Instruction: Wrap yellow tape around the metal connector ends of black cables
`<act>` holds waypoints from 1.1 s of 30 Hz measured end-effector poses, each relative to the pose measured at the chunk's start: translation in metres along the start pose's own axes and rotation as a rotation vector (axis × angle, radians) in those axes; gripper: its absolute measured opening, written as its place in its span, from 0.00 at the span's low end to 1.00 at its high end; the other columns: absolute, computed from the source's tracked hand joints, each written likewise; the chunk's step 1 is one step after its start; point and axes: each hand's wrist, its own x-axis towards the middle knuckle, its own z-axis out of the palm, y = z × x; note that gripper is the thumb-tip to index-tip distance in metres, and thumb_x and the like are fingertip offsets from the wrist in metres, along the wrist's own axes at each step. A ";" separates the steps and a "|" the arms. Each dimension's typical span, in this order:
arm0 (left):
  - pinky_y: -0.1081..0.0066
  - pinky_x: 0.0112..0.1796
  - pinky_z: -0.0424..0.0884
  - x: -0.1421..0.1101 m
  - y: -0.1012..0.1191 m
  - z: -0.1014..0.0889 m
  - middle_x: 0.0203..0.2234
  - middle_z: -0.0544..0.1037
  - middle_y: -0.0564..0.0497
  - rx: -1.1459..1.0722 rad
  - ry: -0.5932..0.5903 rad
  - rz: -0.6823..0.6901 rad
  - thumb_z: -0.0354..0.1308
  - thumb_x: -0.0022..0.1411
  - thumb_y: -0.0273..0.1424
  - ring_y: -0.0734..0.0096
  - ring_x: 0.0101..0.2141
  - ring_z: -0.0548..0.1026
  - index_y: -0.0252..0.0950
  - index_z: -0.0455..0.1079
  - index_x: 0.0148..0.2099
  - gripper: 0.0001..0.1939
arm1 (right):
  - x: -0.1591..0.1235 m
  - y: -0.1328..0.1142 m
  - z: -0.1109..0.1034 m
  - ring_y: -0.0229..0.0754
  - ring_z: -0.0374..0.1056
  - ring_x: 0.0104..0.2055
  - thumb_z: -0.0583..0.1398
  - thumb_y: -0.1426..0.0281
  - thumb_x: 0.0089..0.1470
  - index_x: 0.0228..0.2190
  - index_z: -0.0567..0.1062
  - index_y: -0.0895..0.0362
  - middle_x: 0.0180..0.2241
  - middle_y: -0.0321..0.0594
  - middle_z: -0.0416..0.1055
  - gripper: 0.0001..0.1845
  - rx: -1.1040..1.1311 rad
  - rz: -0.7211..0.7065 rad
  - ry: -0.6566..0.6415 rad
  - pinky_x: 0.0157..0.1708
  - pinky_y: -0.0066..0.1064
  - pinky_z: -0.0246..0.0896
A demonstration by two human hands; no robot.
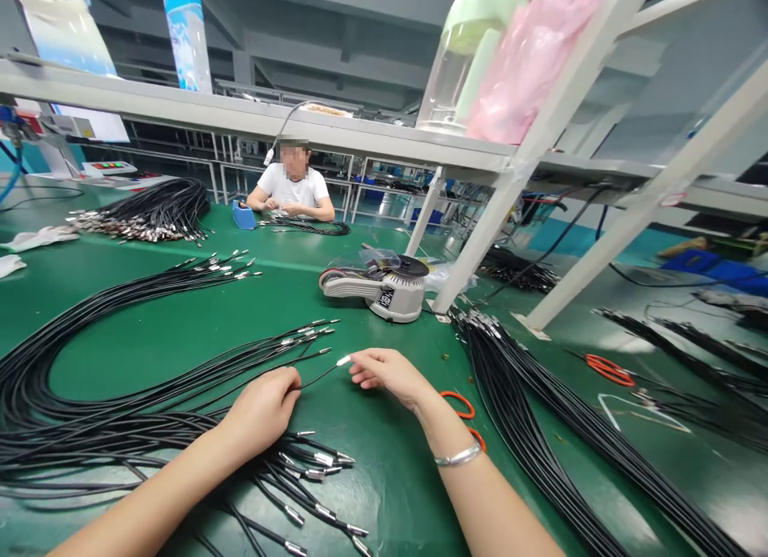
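My left hand (264,409) is closed around a thin black cable (320,376), a short length of it sticking out to the right. That cable's pale metallic end (343,361) sits at the fingertips of my right hand (384,373), which pinch it; part of the grip is hidden. Below my left hand, a bunch of black cables (258,485) fans out with silver connectors. Another bundle (180,381) curves in from the left behind it. Orange-handled scissors (459,405) lie partly under my right forearm.
A round tape dispenser (396,297) stands ahead, by the white shelf post (480,229). Long black cables (540,413) run along the right. More cable bundles (150,209) lie at the back left. A co-worker (294,185) sits across the green table (408,477).
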 end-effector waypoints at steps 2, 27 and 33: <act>0.70 0.35 0.62 -0.001 0.004 0.002 0.29 0.72 0.50 0.021 0.005 0.027 0.46 0.58 0.25 0.67 0.33 0.70 0.37 0.65 0.33 0.07 | -0.002 0.003 0.004 0.33 0.69 0.25 0.62 0.66 0.45 0.27 0.76 0.61 0.25 0.40 0.74 0.10 0.050 -0.009 -0.010 0.28 0.25 0.65; 0.71 0.45 0.68 0.028 0.040 0.044 0.39 0.78 0.51 -0.508 0.098 0.076 0.48 0.60 0.37 0.67 0.41 0.74 0.42 0.73 0.43 0.14 | -0.025 -0.010 0.002 0.34 0.65 0.22 0.67 0.66 0.36 0.19 0.76 0.61 0.17 0.34 0.71 0.10 0.095 -0.108 0.019 0.26 0.26 0.60; 0.76 0.33 0.73 0.023 0.022 0.065 0.28 0.78 0.50 -0.395 0.232 0.214 0.47 0.61 0.41 0.68 0.31 0.76 0.45 0.74 0.40 0.15 | 0.014 -0.037 -0.060 0.32 0.68 0.24 0.60 0.65 0.51 0.26 0.74 0.62 0.25 0.37 0.73 0.11 0.160 -0.018 0.341 0.26 0.24 0.63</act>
